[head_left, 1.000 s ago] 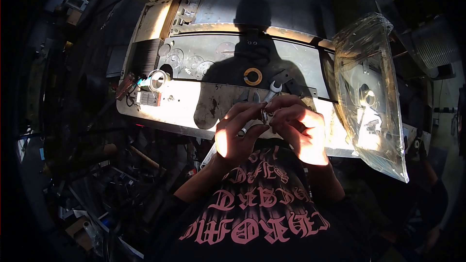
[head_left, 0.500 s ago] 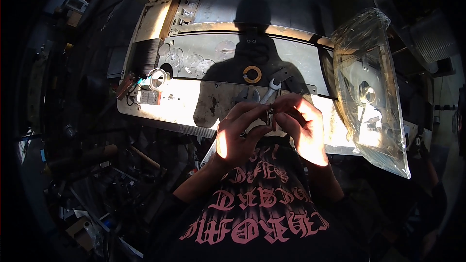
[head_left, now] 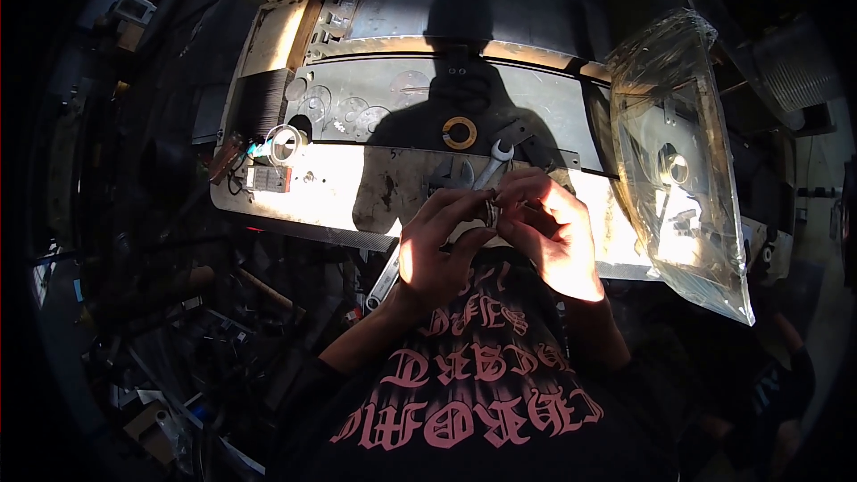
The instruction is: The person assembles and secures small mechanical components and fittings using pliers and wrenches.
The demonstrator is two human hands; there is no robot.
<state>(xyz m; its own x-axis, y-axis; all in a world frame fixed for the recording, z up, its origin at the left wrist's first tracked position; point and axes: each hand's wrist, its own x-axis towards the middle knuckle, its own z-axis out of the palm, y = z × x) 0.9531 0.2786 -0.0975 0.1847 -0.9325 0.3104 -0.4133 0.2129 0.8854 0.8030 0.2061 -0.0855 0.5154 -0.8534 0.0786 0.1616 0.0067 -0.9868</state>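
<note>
Over the near edge of the bench, my left hand [head_left: 439, 239] and my right hand [head_left: 552, 230] meet in front of my chest. Between the fingertips of both is a small metal part [head_left: 492, 211], mostly covered by the fingers; its kind I cannot make out. Just beyond the hands lies an open-end wrench [head_left: 496, 163], its jaw pointing away from me. A dark adjustable wrench [head_left: 460, 173] is beside it on the left. Farther off sits a yellow ring-shaped roll [head_left: 460, 121]. Below my left wrist the end of a metal tool handle [head_left: 384, 284] shows.
At the right stands a clear plastic-wrapped panel [head_left: 678, 170]. A roll of tape [head_left: 287, 145] and a small grey-and-red box [head_left: 269, 179] are on the bench [head_left: 330, 192] at left. Round metal discs [head_left: 353, 113] lie behind. Dark clutter fills the floor at left.
Both hands keep holding the small metal part, with slight finger movement. The view has shifted a little, and more of the tool handle below my left wrist shows.
</note>
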